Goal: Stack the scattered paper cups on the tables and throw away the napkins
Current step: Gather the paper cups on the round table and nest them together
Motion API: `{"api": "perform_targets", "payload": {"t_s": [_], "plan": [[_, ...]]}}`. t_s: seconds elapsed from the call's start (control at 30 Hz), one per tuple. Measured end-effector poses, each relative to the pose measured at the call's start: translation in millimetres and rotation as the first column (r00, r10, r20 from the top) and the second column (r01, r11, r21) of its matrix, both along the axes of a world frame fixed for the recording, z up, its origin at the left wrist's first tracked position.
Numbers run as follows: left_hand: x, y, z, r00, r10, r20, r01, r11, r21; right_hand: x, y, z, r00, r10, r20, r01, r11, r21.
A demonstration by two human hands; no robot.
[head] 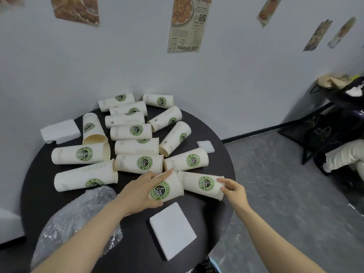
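Barely started, by the look of it. Nearest the person: a flat square napkin (173, 230) lies on the round black table (222, 219), untouched, with crumpled clear plastic wrap (78, 215) to its left.

Just past that, the left hand (140, 191) grips one paper cup (167, 188), fingers curled round its side, tilted and apparently just off the table. The right hand (231, 187) reaches for the next cup (202, 185), which lies on its side; its fingers are bent at that cup's rim, touching or nearly so — can't tell if the grip has closed yet.

Beyond: roughly a dozen more cups (136, 150) lying on their sides, scattered up to the far edge by the wall, none nested that I can see. A small napkin (205, 147) sits at the right edge, a bigger folded napkin pile (60, 131) far left.

My read: first pair about to go together. Nearly all stacking is left, and all three napkins are still to bin.
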State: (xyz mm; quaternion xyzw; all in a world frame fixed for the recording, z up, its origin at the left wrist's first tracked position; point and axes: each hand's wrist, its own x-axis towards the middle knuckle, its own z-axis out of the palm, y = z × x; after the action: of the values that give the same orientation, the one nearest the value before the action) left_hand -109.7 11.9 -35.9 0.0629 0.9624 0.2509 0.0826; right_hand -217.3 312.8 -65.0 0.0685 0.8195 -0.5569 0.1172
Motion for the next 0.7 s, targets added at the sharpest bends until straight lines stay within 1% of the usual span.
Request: {"api": "perform_targets", "payload": {"t_s": [0.1, 0.33, 0.53, 0.7], "plan": [[0.8, -3.3, 1.3, 1.000, 0.006, 0.005, -0.006, 1.000, -0.015, -1.0, -2.2, 8.4, 0.998, -0.030, -0.050, 0.026, 0.997, -0.070], [-0.8, -11.3, 5.2, 0.999, 0.013, -0.030, -0.014, 0.999, -0.035, -7.4, 0.2, 38.1, 0.990, -0.019, -0.140, -0.013, 0.974, -0.228], [-1.9, -9.7, 11.8, 0.999, 0.025, -0.027, -0.026, 0.999, -0.043, -15.4, -4.5, 58.9, 0.991, -0.005, -0.131, -0.043, 0.932, -0.360], [-2.2, -6.8, 15.4, 0.999, 0.032, -0.033, -0.033, 0.999, -0.024, -10.5, -21.6, 67.1, 0.989, 0.117, -0.095, -0.145, 0.910, -0.388]]}}
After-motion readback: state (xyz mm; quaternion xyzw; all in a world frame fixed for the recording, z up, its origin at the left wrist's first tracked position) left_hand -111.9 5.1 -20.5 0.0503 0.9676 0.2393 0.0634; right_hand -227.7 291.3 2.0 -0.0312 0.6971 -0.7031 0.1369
